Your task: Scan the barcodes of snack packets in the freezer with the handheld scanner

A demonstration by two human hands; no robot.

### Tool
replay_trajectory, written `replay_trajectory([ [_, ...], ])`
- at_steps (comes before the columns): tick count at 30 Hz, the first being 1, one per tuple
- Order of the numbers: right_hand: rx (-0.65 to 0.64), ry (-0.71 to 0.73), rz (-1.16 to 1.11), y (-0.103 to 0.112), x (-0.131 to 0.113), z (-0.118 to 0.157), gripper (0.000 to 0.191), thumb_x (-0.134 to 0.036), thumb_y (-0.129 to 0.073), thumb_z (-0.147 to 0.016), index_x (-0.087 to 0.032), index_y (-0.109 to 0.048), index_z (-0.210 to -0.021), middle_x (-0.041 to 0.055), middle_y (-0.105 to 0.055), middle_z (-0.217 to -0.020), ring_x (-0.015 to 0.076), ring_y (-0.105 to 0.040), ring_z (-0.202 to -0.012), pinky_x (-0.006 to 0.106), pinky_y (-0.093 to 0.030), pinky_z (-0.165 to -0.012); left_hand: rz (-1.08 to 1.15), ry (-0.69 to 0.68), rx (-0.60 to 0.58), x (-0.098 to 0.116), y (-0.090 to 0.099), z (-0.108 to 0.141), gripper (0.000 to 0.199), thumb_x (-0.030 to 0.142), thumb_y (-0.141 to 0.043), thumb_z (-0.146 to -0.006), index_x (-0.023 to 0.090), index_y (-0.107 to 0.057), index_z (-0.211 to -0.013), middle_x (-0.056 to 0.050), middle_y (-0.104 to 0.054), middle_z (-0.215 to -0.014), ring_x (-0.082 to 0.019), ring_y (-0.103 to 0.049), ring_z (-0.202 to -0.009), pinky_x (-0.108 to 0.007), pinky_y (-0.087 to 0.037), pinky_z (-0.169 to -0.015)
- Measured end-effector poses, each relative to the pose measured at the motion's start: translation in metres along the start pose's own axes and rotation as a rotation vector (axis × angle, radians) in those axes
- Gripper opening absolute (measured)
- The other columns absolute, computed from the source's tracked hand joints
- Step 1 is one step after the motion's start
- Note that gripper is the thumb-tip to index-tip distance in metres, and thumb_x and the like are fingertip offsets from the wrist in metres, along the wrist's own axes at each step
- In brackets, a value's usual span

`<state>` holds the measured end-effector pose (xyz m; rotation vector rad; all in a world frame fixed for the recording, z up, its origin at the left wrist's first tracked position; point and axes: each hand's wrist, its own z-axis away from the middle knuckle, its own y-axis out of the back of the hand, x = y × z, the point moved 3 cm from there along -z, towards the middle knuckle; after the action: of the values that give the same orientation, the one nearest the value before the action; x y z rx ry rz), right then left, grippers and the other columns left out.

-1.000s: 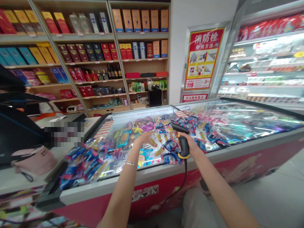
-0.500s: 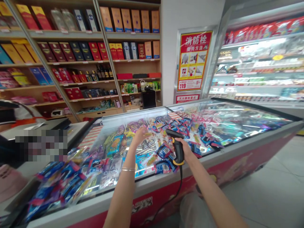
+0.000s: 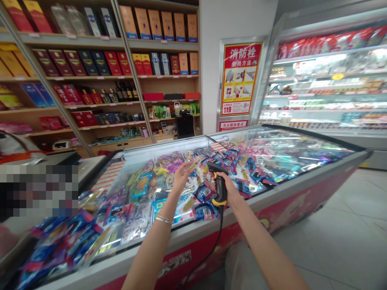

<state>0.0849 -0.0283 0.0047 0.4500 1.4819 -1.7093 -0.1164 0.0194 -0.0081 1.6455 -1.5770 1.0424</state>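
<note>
My right hand [image 3: 229, 186] grips a black and yellow barcode scanner [image 3: 221, 189], its head pointing left over the pile of packets and its cord hanging down the freezer's front. My left hand [image 3: 182, 174], with a bangle on the wrist, is closed at the fingertips on a small clear snack packet [image 3: 193, 164], just left of the scanner head. Blue and pink snack packets [image 3: 203, 191] lie around both hands on the glass lid. Beneath the glass, more colourful packages [image 3: 142, 185] show.
The chest freezer [image 3: 272, 209] stretches across in front of me. More blue packets [image 3: 75, 237] are heaped at its left end, beside a counter [image 3: 90, 165]. Behind stand shelves of boxed bottles [image 3: 154, 24], a red fire-hydrant poster [image 3: 241, 78] and a lit refrigerated display [image 3: 329, 84].
My left hand has come slightly nearer the scanner, and its fingers have closed on a packet. The scanner stays in my right hand. The whole view has shifted slightly.
</note>
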Motion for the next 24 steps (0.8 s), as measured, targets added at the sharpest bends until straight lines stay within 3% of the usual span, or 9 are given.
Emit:
replay_trajectory([
  [10, 0.021, -0.093, -0.181, -0.01, -0.009, 0.016, 0.018, -0.023, -0.049, -0.085, -0.012, -0.062, -0.087, -0.0012, -0.058, -0.053, 0.009, -0.052, -0.039, 0.018, -0.045, -0.037, 0.012, 0.013, 0.022, 0.002, -0.001, 0.001, 0.037, 0.028, -0.073, -0.07, 0.02, -0.067, -0.106, -0.01, -0.067, -0.118, -0.029, -0.06, -0.114, -0.047, -0.046, -0.1],
  [17, 0.07, -0.059, -0.184, -0.013, -0.007, 0.018, 0.014, -0.021, -0.05, -0.085, -0.012, -0.062, -0.084, -0.0014, -0.059, -0.053, 0.0086, -0.052, -0.038, 0.017, -0.045, -0.037, -0.001, 0.008, 0.069, 0.003, 0.001, 0.0, 0.038, 0.027, -0.074, -0.068, 0.018, -0.066, -0.104, -0.011, -0.067, -0.118, -0.029, -0.059, -0.116, -0.049, -0.042, -0.104],
  [24, 0.057, -0.028, -0.155, -0.009, -0.002, 0.009, 0.012, -0.022, -0.054, -0.081, -0.013, -0.062, -0.081, -0.0006, -0.06, -0.054, 0.0084, -0.053, -0.039, 0.017, -0.044, -0.038, 0.028, 0.011, 0.043, 0.001, 0.001, -0.001, 0.038, 0.027, -0.074, -0.068, 0.018, -0.066, -0.104, -0.011, -0.067, -0.118, -0.027, -0.058, -0.117, -0.046, -0.043, -0.103],
])
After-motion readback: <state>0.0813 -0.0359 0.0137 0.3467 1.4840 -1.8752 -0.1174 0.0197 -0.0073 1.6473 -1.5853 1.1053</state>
